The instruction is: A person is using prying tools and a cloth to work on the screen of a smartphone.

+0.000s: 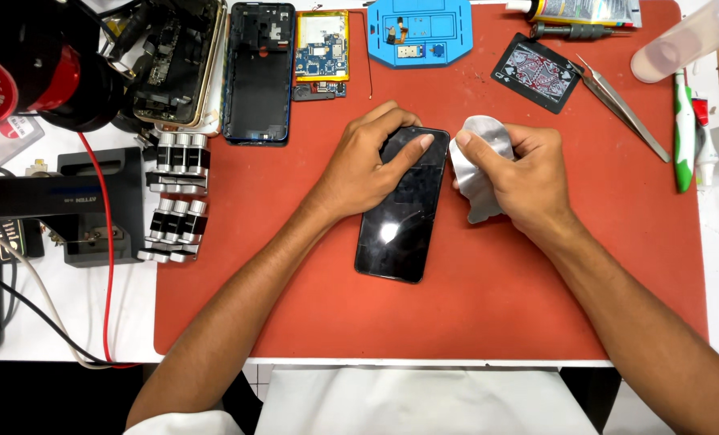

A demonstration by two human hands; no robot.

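Phone [401, 208] lies mid-mat [295, 306]. Your left hand [365, 165] presses its top flat; your right hand [514, 173] pinches a grey cloth [474, 173] beside it. Risk: loosen your hold and the phone could skid under wiping.

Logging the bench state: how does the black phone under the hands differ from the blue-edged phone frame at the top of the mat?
The black phone shows a closed, glossy face; the blue-edged frame lies open and empty. The left hand presses on the phone while the right hand holds a pale cloth beside it; the frame lies untouched. Both lie flat on the red mat.
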